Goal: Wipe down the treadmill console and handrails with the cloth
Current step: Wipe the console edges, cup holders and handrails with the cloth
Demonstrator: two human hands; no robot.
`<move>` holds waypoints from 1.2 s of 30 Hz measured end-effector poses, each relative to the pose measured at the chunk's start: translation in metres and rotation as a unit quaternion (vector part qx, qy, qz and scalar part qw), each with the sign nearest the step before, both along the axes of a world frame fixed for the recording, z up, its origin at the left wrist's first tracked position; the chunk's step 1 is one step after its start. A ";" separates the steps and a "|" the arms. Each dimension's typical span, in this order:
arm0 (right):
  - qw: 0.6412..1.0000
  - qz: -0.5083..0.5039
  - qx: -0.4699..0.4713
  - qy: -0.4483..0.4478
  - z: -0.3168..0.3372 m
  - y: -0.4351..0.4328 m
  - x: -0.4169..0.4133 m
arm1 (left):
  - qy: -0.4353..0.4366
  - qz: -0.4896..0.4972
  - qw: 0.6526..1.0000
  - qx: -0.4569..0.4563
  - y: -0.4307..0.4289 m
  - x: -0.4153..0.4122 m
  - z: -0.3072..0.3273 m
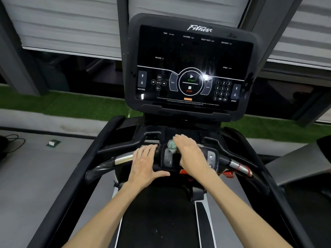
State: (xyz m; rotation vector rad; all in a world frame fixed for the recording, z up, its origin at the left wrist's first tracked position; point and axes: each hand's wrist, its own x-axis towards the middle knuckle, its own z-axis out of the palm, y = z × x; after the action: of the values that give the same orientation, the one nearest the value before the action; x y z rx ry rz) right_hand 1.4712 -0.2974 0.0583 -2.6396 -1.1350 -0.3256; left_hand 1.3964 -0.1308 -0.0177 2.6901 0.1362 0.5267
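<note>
The black treadmill console [189, 63] stands ahead with a dark touch panel marked START and STOP. Below it runs the front handrail [123, 158] with chrome sections and a central control pod [167, 158]. My left hand [145, 163] rests on the handrail just left of the pod, fingers fairly straight over the bar, thumb under the pod's front edge. My right hand [189, 151] presses a pale green-and-white cloth [172, 145] onto the middle of the pod. Most of the cloth is hidden under that hand.
A red safety clip and cord [240, 170] hang on the right chrome section of the handrail. Black side rails [75, 179] run back on both sides of the belt [157, 221]. A small box [52, 143] and cables lie on the grey floor at left.
</note>
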 end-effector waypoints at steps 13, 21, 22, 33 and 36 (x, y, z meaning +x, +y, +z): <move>0.993 0.093 -0.040 -0.057 -0.044 -0.004 -0.061 | -0.035 -0.005 0.999 0.004 0.000 -0.001 -0.005; 0.999 0.019 0.024 -0.038 -0.025 0.021 -0.034 | 0.009 -0.009 1.000 0.019 0.002 -0.001 -0.003; 0.998 0.035 0.008 -0.050 -0.034 0.014 -0.042 | 0.001 -0.012 1.000 0.019 0.003 0.000 -0.005; 0.996 -0.055 0.060 -0.021 -0.051 -0.069 -0.012 | -0.011 0.014 0.998 0.055 0.000 0.001 -0.010; 0.987 -0.114 0.109 -0.011 -0.062 -0.106 -0.012 | -0.016 0.025 0.998 0.056 -0.003 0.002 -0.009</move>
State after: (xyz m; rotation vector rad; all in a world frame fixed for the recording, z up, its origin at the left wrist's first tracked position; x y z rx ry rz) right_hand 1.4595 -0.4036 -0.0037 -2.5767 -0.7531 -0.4931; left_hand 1.3981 -0.1337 -0.0270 2.7916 0.1696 0.6080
